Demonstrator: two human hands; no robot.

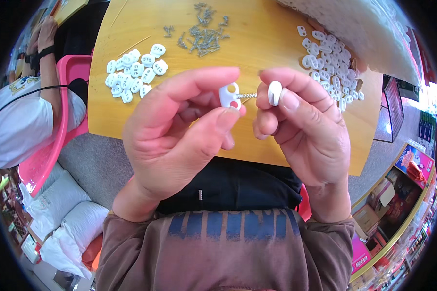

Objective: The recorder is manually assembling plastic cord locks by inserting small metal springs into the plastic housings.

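Note:
Between the thumb and fingers of my left hand (167, 123) is a white two-holed plastic cord-lock piece (225, 96). A thin metal spring (246, 96) sticks out of its right side, toward my other hand. My right hand (315, 128) pinches a small white oval plastic piece (275, 92) between thumb and fingers. The spring's right end meets the right fingers, which hide whether it touches the oval piece. Both hands are raised over the near edge of the yellow wooden table (257, 43).
White two-holed pieces (136, 70) lie at left, loose springs (206, 41) at the back, white oval pieces (332, 60) at right beside a large translucent bag (359, 24). One spring (200, 195) lies on my dark lap. A person (29, 116) sits left on a pink chair (65, 92).

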